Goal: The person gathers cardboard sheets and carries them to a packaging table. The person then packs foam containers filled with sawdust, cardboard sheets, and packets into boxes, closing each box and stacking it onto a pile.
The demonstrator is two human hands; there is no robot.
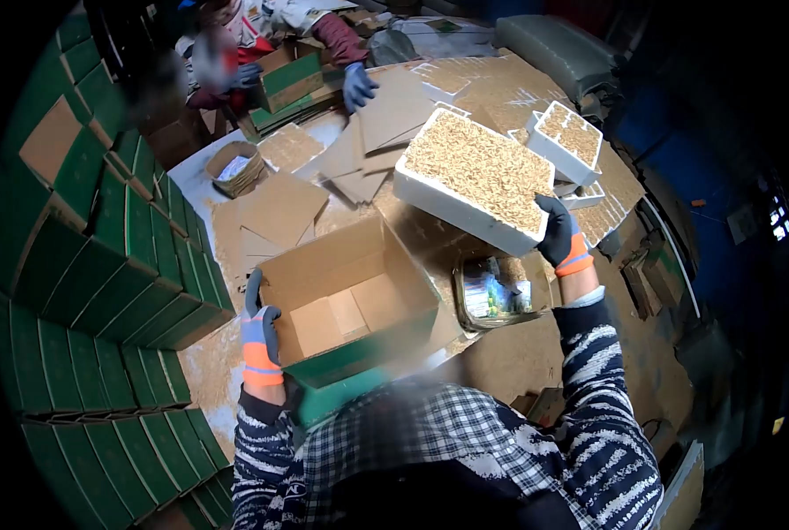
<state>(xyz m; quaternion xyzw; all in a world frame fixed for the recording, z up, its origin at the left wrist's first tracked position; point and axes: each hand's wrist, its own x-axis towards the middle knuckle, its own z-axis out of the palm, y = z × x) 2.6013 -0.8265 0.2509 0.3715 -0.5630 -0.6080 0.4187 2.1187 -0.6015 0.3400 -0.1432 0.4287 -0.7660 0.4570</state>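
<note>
My left hand (262,334), in a dark and orange glove, grips the left edge of an open green cardboard box (385,340). The box is tilted, and its bare brown inside shows. On the right, my right hand (560,237) holds the near right corner of a white foam tray (460,210) heaped with tan, grain-like pieces (478,168). This tray is raised and slanted, beyond and to the right of the box. Below it, a container (472,311) holds printed packets (498,296).
Green boxes (103,291) are stacked high on the left. Cardboard sheets (275,208) and a round basket (235,168) lie on the table (202,367). More white trays (571,141) stand at the back right. Across the table, a gloved co-worker (275,35) touches cardboard.
</note>
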